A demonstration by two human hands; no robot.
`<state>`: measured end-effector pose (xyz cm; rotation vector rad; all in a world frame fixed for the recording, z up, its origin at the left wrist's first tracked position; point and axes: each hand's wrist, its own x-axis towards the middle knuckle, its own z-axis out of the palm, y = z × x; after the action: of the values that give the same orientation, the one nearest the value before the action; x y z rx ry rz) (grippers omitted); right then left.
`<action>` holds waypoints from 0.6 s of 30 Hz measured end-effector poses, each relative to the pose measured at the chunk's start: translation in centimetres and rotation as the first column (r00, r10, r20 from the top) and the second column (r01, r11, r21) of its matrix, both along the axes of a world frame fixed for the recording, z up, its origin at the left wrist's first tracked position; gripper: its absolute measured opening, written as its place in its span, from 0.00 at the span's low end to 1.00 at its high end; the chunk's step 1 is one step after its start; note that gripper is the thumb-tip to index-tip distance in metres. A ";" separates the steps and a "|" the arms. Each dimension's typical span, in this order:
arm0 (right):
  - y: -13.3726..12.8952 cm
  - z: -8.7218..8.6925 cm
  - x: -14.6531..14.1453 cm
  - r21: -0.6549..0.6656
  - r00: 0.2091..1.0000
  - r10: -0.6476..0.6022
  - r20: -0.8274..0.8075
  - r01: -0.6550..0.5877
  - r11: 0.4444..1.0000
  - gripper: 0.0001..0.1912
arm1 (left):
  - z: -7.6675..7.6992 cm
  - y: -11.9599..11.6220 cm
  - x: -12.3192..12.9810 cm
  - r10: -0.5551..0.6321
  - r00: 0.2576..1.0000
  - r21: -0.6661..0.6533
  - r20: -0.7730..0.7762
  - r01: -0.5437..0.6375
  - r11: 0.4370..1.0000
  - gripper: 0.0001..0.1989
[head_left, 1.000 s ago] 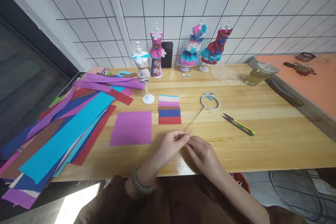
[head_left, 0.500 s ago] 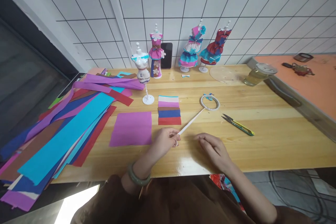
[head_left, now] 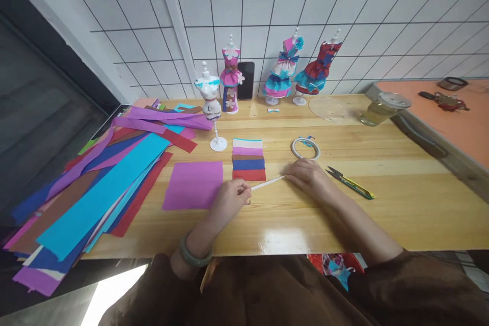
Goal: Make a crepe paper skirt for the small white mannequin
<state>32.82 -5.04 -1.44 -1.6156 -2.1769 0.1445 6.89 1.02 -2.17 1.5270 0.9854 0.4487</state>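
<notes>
A white tape strip (head_left: 268, 183) stretches over the wooden table (head_left: 229, 234) between left hand (head_left: 230, 196) and right hand (head_left: 308, 175), seemingly pinched by both, the right grip partly hidden. Glossy wood reaches the front edge; paper strips (head_left: 103, 188) overhang leftward; tiled wall (head_left: 256, 2) stands behind.

A second ago your hands met at the fingertips; now they are well apart. Your right hand (head_left: 308, 178), free of the white strip (head_left: 267, 183) half a second ago, has reached forward to the near edge of the roll (head_left: 293, 148) and pinches the strip there. Your left hand (head_left: 231, 197) has shifted left, covering the near right corner of the purple sheet (head_left: 193, 186). The strip's visible stretch now slopes more gently.
</notes>
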 end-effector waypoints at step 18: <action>0.2 -0.8 -4.9 -0.036 0.978 -0.100 -0.181 0.095 0.995 0.08 | 1.6 4.1 -3.3 -0.027 0.994 -0.095 -0.104 0.017 0.995 0.04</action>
<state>27.97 -4.88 -2.27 -1.6512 -1.9623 0.2825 3.54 5.13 -0.60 1.4870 1.0558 0.3037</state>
